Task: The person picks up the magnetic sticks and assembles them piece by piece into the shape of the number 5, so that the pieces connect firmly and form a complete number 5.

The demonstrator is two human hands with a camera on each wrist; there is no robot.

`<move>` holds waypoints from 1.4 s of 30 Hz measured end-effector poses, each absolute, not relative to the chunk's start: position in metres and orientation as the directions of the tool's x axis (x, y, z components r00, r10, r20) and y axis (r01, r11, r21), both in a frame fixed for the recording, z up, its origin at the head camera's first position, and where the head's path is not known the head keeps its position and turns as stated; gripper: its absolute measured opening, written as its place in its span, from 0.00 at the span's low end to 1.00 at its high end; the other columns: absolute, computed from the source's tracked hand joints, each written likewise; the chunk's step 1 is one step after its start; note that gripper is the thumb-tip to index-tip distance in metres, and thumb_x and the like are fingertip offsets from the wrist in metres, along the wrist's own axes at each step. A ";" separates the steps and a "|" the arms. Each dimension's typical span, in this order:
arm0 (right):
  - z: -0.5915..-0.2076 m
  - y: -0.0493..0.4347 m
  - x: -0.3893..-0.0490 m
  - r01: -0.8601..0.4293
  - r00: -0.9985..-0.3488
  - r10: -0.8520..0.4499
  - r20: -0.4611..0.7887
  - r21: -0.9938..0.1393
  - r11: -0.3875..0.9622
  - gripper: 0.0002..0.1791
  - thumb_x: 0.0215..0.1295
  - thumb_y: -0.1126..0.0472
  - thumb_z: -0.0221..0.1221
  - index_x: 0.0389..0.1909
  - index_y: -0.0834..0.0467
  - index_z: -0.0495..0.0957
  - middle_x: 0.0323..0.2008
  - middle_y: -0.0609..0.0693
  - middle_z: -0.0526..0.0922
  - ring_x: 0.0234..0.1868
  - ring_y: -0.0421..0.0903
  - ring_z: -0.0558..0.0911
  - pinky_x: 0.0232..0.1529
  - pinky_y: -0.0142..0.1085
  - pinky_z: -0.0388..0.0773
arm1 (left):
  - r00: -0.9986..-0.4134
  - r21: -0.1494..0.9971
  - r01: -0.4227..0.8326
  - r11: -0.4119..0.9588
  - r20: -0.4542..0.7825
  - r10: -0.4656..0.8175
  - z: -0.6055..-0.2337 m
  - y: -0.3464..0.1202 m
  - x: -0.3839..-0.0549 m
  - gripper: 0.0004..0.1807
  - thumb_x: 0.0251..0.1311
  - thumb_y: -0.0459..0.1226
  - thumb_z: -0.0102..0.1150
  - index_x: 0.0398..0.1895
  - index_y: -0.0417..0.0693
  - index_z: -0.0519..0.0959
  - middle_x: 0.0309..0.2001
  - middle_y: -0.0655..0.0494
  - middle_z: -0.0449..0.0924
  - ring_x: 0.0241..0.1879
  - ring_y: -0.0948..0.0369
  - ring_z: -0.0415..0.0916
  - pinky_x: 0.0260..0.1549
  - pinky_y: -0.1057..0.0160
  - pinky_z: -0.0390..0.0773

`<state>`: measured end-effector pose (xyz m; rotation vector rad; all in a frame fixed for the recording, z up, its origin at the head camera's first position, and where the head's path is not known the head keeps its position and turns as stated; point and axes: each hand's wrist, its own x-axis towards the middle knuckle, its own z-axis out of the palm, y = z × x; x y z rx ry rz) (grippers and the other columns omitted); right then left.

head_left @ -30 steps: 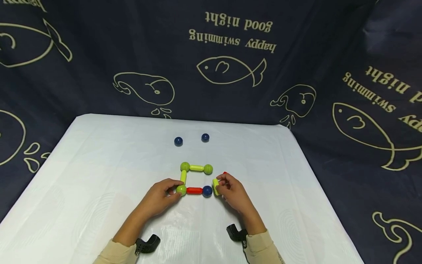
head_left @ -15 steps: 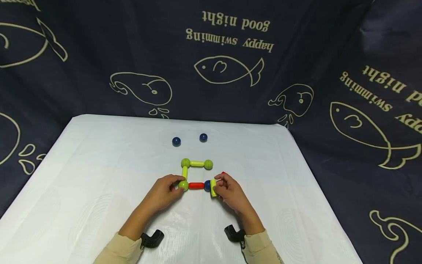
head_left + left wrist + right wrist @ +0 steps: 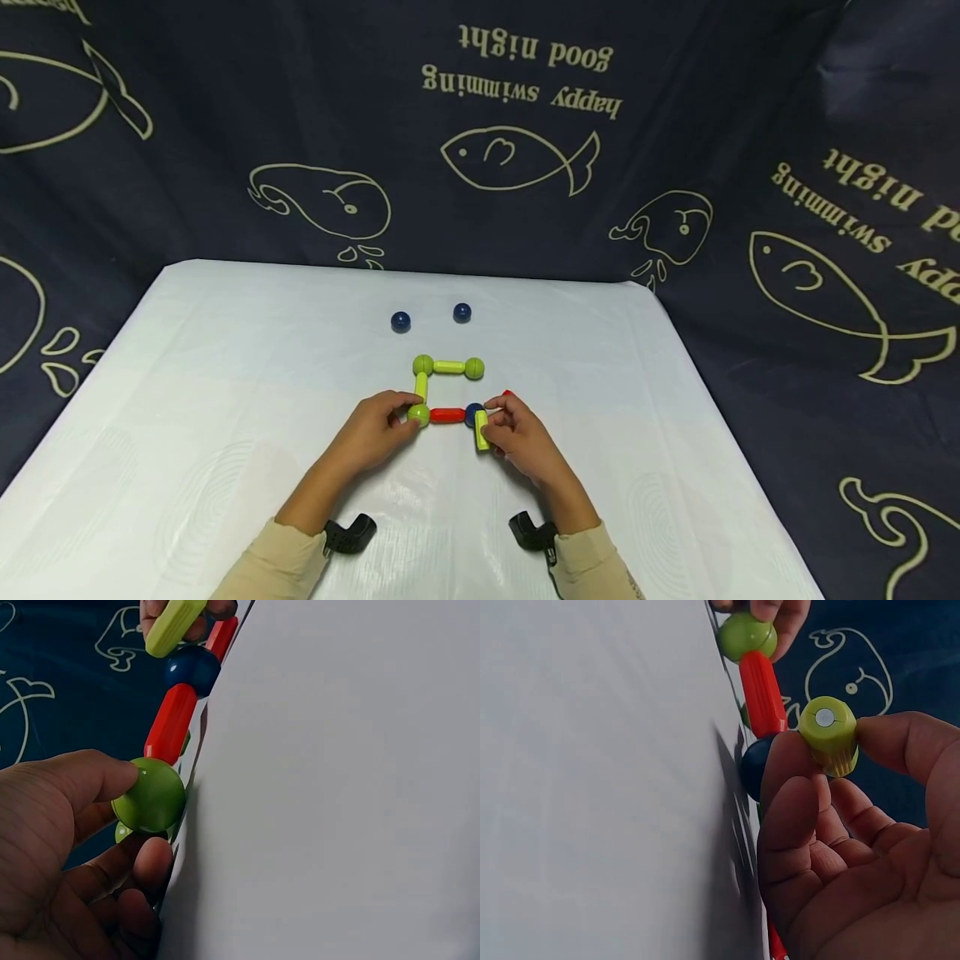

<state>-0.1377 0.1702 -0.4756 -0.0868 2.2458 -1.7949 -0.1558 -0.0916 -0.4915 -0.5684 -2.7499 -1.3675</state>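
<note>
With thumb and fingers my left hand (image 3: 377, 431) pinches the near-left green ball (image 3: 150, 795) of an open-sided frame. A red rod (image 3: 447, 416) joins this ball to a dark blue ball (image 3: 193, 671). Away from me, a yellow-green rod (image 3: 422, 384) leads to a second green ball (image 3: 423, 365), and another rod (image 3: 449, 367) runs right to a third green ball (image 3: 474, 368). My right hand (image 3: 525, 439) pinches a loose yellow-green rod (image 3: 829, 736) close to the blue ball; a silvery disc shows in its end. Whether rod and ball touch, I cannot tell.
Two dark blue balls, one left (image 3: 401, 322) and one right (image 3: 462, 312), lie toward the far edge of the white table (image 3: 225, 350). Another red rod (image 3: 507, 392) shows partly behind my right hand. A dark fish-print cloth (image 3: 517, 225) hangs beyond the table.
The frame has slid a little away from me with my left hand. My right hand has brought the yellow-green rod leftward, from beside the blue ball to partly in front of it.
</note>
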 end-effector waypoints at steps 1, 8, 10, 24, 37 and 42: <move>-0.476 0.170 -0.138 0.121 -0.962 -0.212 -0.172 -0.965 0.232 0.19 0.65 0.71 0.58 0.57 0.65 0.71 0.33 0.52 0.75 0.27 0.46 0.72 0.27 0.35 0.71 | -0.934 0.768 0.326 0.551 0.173 0.312 -0.491 -0.091 -0.156 0.16 0.58 0.31 0.66 0.51 0.45 0.84 0.35 0.59 0.79 0.27 0.65 0.69 0.28 0.64 0.72; -0.459 0.166 -0.132 0.119 -0.951 -0.251 -0.180 -0.964 0.239 0.20 0.64 0.73 0.57 0.57 0.70 0.68 0.32 0.53 0.76 0.27 0.49 0.74 0.28 0.37 0.73 | -0.941 0.775 0.305 0.553 0.157 0.298 -0.492 -0.091 -0.161 0.16 0.58 0.32 0.66 0.51 0.46 0.84 0.35 0.58 0.79 0.28 0.64 0.70 0.29 0.64 0.73; -0.451 0.165 -0.129 0.115 -0.951 -0.253 -0.176 -0.964 0.240 0.20 0.64 0.73 0.57 0.57 0.71 0.68 0.31 0.53 0.76 0.26 0.49 0.74 0.27 0.36 0.73 | -0.943 0.786 0.297 0.543 0.154 0.294 -0.494 -0.091 -0.162 0.16 0.58 0.32 0.66 0.51 0.46 0.84 0.37 0.57 0.80 0.29 0.63 0.70 0.29 0.63 0.73; -0.452 0.162 -0.127 0.127 -0.943 -0.268 -0.198 -0.957 0.261 0.23 0.65 0.72 0.58 0.60 0.69 0.66 0.29 0.53 0.77 0.24 0.49 0.75 0.27 0.37 0.75 | -0.951 0.812 0.290 0.506 0.184 0.249 -0.508 -0.097 -0.160 0.17 0.59 0.35 0.68 0.52 0.50 0.84 0.35 0.62 0.78 0.30 0.64 0.71 0.30 0.64 0.72; -0.448 0.162 -0.128 0.118 -0.945 -0.257 -0.200 -0.946 0.302 0.25 0.65 0.71 0.58 0.62 0.69 0.65 0.30 0.53 0.78 0.24 0.48 0.75 0.28 0.38 0.75 | -0.950 0.807 0.298 0.511 0.197 0.242 -0.506 -0.096 -0.163 0.17 0.59 0.35 0.68 0.52 0.48 0.84 0.35 0.62 0.78 0.30 0.64 0.71 0.30 0.64 0.72; -0.448 0.161 -0.128 0.130 -0.944 -0.253 -0.210 -0.945 0.298 0.26 0.65 0.71 0.58 0.63 0.69 0.65 0.30 0.53 0.78 0.24 0.47 0.75 0.28 0.37 0.75 | -0.948 0.806 0.303 0.509 0.202 0.244 -0.506 -0.095 -0.163 0.17 0.59 0.35 0.68 0.52 0.47 0.84 0.35 0.61 0.78 0.30 0.63 0.71 0.30 0.64 0.72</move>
